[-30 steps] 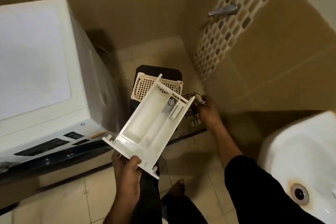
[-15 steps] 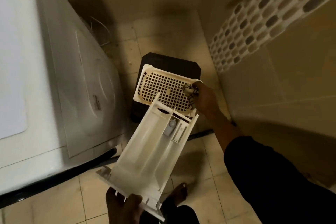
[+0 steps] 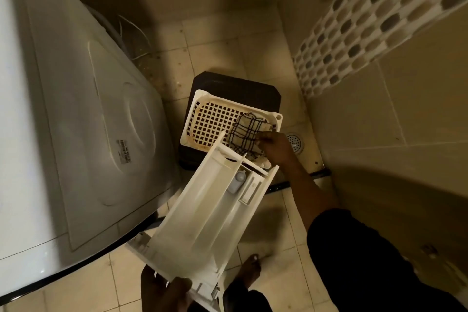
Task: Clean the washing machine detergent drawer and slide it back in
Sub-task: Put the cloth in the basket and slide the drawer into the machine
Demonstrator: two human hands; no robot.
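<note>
The white plastic detergent drawer (image 3: 210,213) is out of the machine and slants through the middle of the view. My left hand (image 3: 164,294) grips its near front end at the bottom edge. A checked cream cloth with dark lines (image 3: 249,134) lies on the right part of a white perforated basket (image 3: 215,119), just beyond the drawer's far end. My right hand (image 3: 274,147) reaches down and holds that cloth at its edge. The white washing machine (image 3: 76,121) fills the left side.
The basket rests on a dark stool (image 3: 235,87) on the tiled floor. A round floor drain (image 3: 295,143) lies right of my hand. A patterned tiled wall (image 3: 367,33) stands to the right. My bare foot (image 3: 250,273) is below the drawer.
My view has tipped down and closer to the floor. My right hand has brought the checked cloth from beside the basket onto it; the cloth now lies spread there. The drawer stays in my left hand.
</note>
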